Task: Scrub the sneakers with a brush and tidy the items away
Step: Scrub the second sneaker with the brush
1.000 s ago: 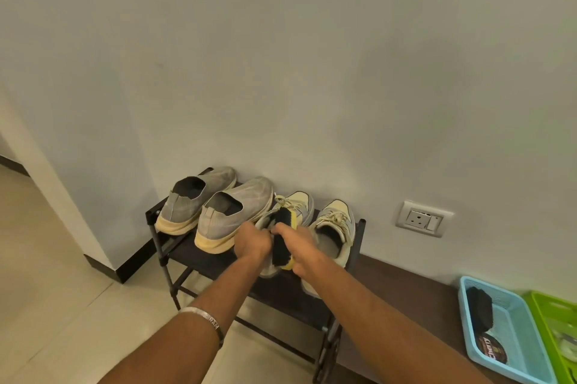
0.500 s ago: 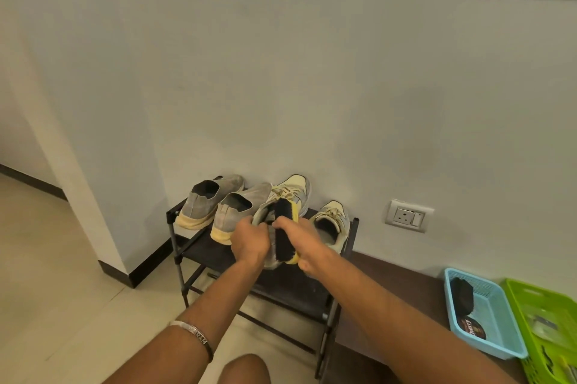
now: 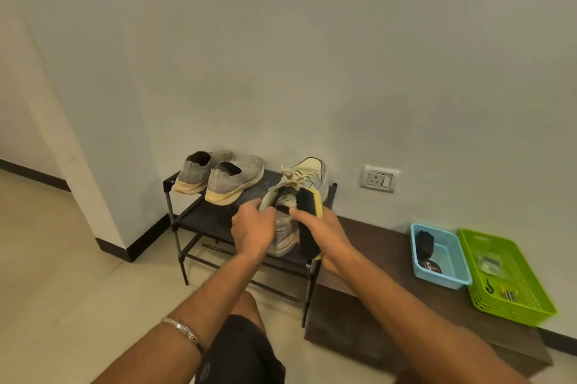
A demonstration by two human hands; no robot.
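Grey slip-on pair (image 3: 218, 176) sits left of centre on black rack (image 3: 199, 218). Centre: left hand (image 3: 253, 227) grips pale sneaker (image 3: 285, 221) at its collar; right hand (image 3: 324, 232) clasps yellow-backed brush (image 3: 307, 221) against it. Lower right: blue tray (image 3: 449, 258) holds dark pad and round tin; green basket (image 3: 512, 277) holds small indistinct items.

We see that our left hand (image 3: 253, 229) has lifted the pale laced sneaker (image 3: 285, 212) off the black rack (image 3: 203, 215), where a second ago it lay beside its mate; now it sits tilted at centre frame. Our right hand (image 3: 324, 235) has brought the brush (image 3: 307, 224) up beside its right side, bristles seemingly touching it. The mate may be hidden behind them.
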